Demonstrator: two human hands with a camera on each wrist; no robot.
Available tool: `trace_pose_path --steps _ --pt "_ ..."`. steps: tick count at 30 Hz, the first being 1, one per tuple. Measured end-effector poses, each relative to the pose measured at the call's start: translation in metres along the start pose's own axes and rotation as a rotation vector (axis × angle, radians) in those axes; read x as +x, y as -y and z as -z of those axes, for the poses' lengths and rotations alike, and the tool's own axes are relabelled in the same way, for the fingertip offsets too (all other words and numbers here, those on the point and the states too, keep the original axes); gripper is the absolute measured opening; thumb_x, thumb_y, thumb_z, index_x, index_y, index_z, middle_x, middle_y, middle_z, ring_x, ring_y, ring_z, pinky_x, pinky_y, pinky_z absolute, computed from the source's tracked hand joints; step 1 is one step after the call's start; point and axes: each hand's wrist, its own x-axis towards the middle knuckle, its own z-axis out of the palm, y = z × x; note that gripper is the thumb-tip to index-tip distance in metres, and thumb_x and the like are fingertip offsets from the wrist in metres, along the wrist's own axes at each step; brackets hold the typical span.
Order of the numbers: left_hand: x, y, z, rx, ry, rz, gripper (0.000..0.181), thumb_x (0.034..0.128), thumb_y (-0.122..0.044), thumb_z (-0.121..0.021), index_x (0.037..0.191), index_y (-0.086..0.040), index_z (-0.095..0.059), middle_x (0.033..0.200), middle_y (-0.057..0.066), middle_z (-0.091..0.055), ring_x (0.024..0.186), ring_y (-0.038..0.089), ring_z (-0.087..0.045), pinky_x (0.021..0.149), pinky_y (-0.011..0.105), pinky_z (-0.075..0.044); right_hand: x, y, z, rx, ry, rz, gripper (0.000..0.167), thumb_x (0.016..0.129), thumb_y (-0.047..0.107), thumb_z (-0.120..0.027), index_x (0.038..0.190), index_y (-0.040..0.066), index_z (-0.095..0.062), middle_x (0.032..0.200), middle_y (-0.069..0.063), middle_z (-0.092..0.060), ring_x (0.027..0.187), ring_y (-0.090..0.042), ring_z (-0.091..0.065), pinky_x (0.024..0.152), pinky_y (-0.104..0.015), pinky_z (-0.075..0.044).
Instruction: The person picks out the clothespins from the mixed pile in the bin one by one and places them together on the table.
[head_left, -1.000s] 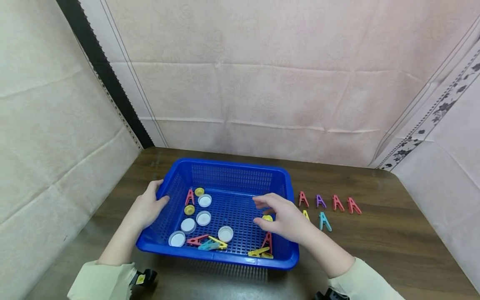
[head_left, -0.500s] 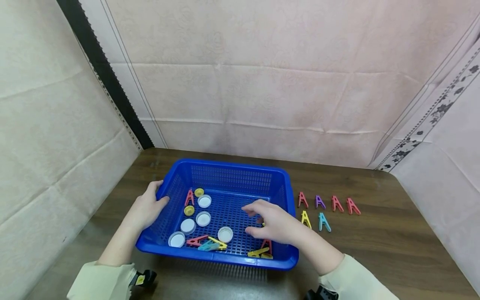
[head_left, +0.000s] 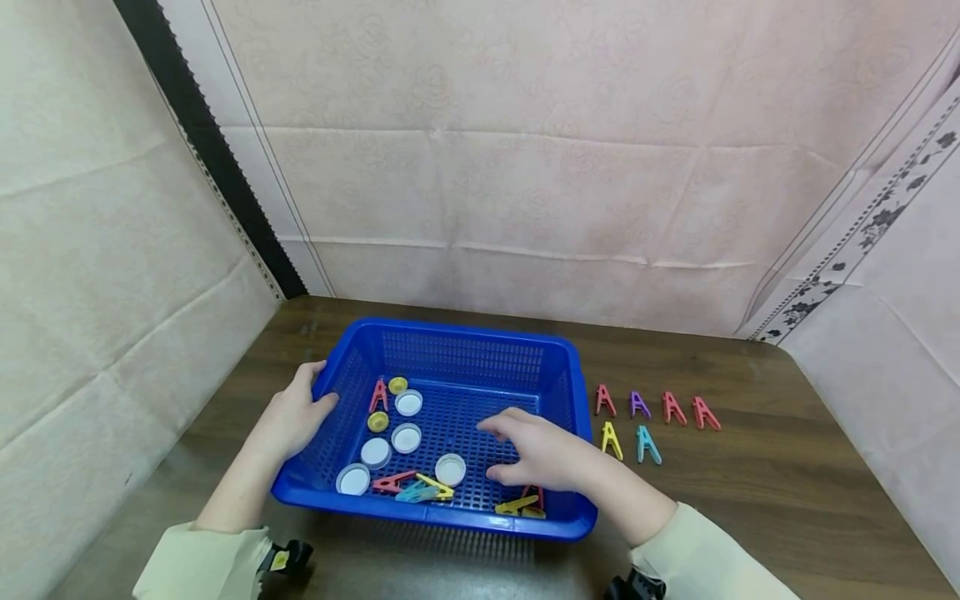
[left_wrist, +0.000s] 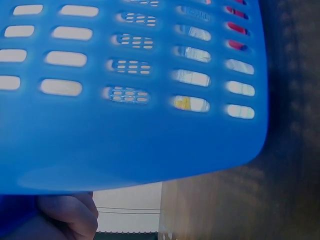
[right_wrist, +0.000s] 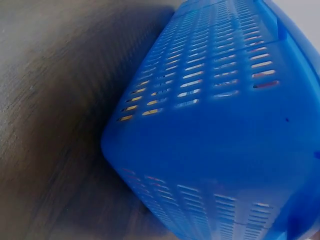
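A blue perforated plastic basket [head_left: 480, 329] stands on the table. My left hand [head_left: 294, 414] grips its left rim, thumb on the inner side; in the left wrist view part of that hand [left_wrist: 72, 215] shows below the basket wall. Over the basket's right half is my right hand [head_left: 536, 450], thumb and fingers apart and nothing visible between them. Inside lie several white bottle caps [head_left: 451, 469], yellow caps [head_left: 378, 422], a pink clothespin [head_left: 393, 482], a teal clothespin [head_left: 417, 492] and a yellow clothespin [head_left: 516, 505]. Whatever is under my right palm is hidden.
Right of the basket, clothespins lie in two rows on the brown wooden table [head_left: 780, 467]. They include a purple clothespin [head_left: 639, 405], a teal clothespin [head_left: 648, 445] and a yellow clothespin [head_left: 611, 440]. Pale cloth [head_left: 525, 192] hangs behind the table and at both sides.
My right hand has moved left and slightly down over the basket, uncovering the yellow clothespin on the table and covering the yellow cap at the basket's right. The left hand stays put.
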Motion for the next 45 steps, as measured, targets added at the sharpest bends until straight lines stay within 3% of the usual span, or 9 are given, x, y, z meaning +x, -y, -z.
trace_pose_path --steps 8,18,22,26,37,45 --pt "0.000 -0.001 -0.001 0.000 0.004 0.001 0.062 0.0985 -0.027 -0.046 0.146 -0.002 -0.016 0.137 0.035 -0.036 0.113 0.054 -0.047 0.083 0.065 -0.043 0.006 0.001 -0.008 -0.034 0.052 -0.023 0.055 0.086 0.035 -0.066 0.134 0.014 -0.050 0.131 -0.006 -0.051 0.114 -0.019 -0.053 0.090 -0.038 -0.049" --pt "-0.002 -0.003 -0.001 -0.001 0.003 0.000 0.062 0.0985 -0.027 -0.046 0.146 -0.002 -0.016 0.137 0.034 -0.036 0.113 0.053 -0.047 0.082 0.065 -0.043 0.010 0.000 -0.012 -0.043 0.139 -0.108 0.057 0.085 0.038 -0.065 0.134 0.013 -0.050 0.133 -0.008 -0.051 0.122 -0.025 -0.048 0.096 -0.044 -0.044" --pt "-0.001 -0.003 -0.001 0.002 0.000 -0.004 0.061 0.0986 -0.026 -0.046 0.146 -0.002 -0.017 0.137 0.034 -0.036 0.113 0.053 -0.047 0.083 0.065 -0.043 0.013 0.000 -0.014 -0.019 0.169 -0.136 0.057 0.085 0.040 -0.065 0.133 0.012 -0.050 0.125 -0.007 -0.057 0.114 -0.021 -0.054 0.091 -0.043 -0.047" --pt "-0.001 -0.003 -0.001 0.000 -0.003 -0.008 0.061 0.0985 -0.026 -0.046 0.146 -0.002 -0.017 0.137 0.034 -0.036 0.113 0.053 -0.047 0.084 0.065 -0.042 0.015 -0.001 -0.015 -0.016 0.181 -0.148 0.057 0.085 0.040 -0.065 0.131 0.011 -0.051 0.116 -0.005 -0.061 0.108 -0.019 -0.056 0.089 -0.041 -0.048" --pt "0.000 -0.004 0.001 0.002 -0.005 -0.008 0.061 0.0984 -0.027 -0.046 0.146 -0.002 -0.017 0.137 0.034 -0.037 0.114 0.053 -0.047 0.084 0.065 -0.043 0.015 0.000 -0.013 0.012 0.183 -0.111 0.053 0.086 0.038 -0.065 0.131 0.012 -0.052 0.114 -0.005 -0.061 0.104 -0.018 -0.058 0.085 -0.038 -0.050" --pt "0.001 -0.002 0.000 0.009 -0.010 -0.003 0.061 0.0983 -0.027 -0.046 0.146 -0.002 -0.017 0.137 0.034 -0.036 0.114 0.053 -0.046 0.085 0.065 -0.042 0.016 0.000 -0.014 -0.060 0.176 -0.189 0.056 0.084 0.038 -0.068 0.128 0.007 -0.054 0.121 -0.009 -0.059 0.114 -0.024 -0.054 0.093 -0.044 -0.045"
